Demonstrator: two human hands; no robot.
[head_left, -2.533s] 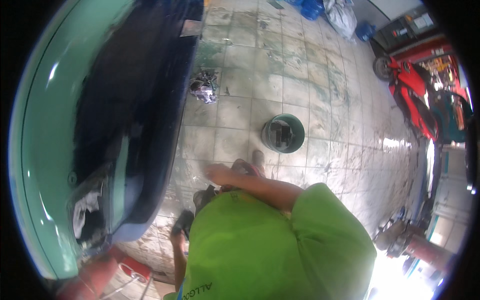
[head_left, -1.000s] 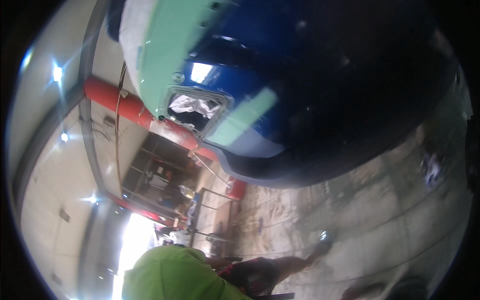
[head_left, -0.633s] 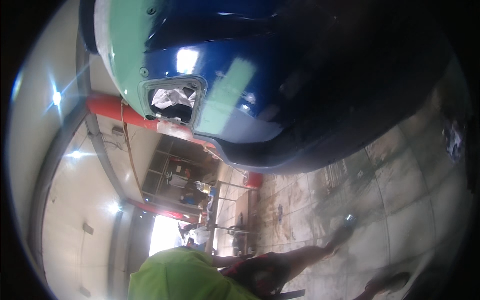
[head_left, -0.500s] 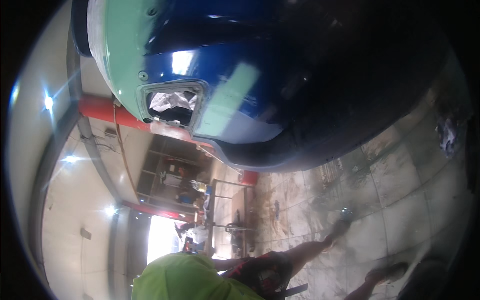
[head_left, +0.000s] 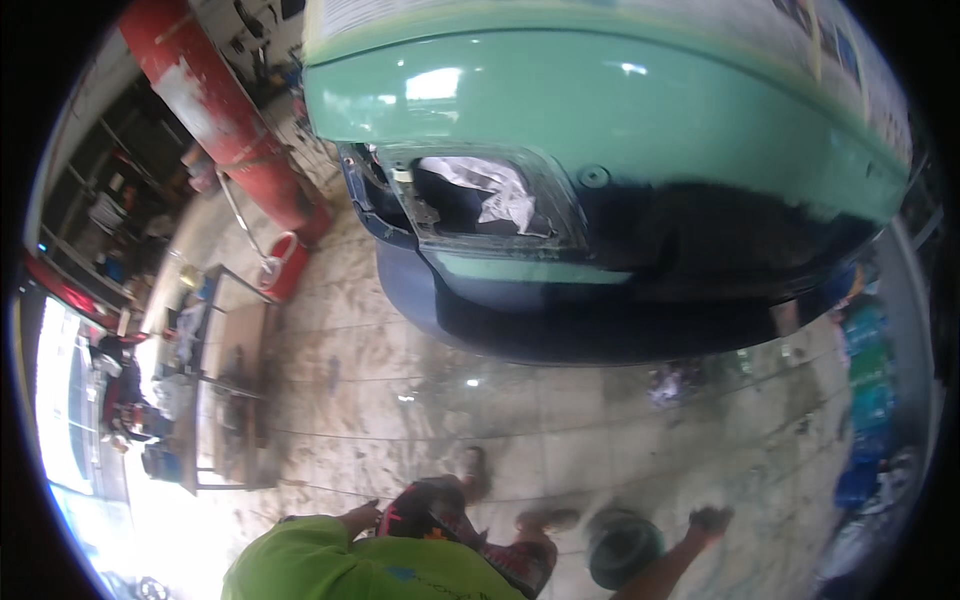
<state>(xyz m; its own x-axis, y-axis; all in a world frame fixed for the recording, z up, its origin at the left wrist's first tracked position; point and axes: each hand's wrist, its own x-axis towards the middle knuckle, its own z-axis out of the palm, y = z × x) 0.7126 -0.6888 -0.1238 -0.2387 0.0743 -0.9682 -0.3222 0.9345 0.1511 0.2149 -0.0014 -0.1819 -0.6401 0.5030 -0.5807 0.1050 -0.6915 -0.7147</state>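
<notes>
On the pale tiled floor [head_left: 590,410], near right, a round dark-green bucket [head_left: 602,560] stands just left of the right hand [head_left: 710,522], well right of the left hand [head_left: 362,517]; I cannot tell either grip.

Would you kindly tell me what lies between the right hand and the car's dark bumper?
In the head view, stained tiled floor lies between the right hand and the dark bumper, with a crumpled greyish wad on it near the bumper.
</notes>
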